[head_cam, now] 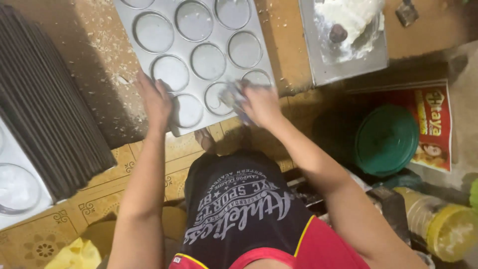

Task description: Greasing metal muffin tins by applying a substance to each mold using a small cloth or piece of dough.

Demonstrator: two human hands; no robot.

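Note:
A grey metal baking tray (264, 55) with several round shallow cups lies on a crumb-strewn wooden worktop. My left hand (155, 99) rests flat on the tray's near left corner, fingers spread, holding it down. My right hand (259, 102) is closed on a crumpled cloth (233, 97) and presses it into a cup at the tray's near right corner; both are blurred with motion.
A tall stack of dark flat trays (50, 104) leans at the left above another cupped tray (20, 187). A metal pan (323, 65) with white flour stands at the back right. A green lid (386, 139), a printed box and a yellow-lidded jar (448, 226) sit at the right. Patterned floor tiles lie below.

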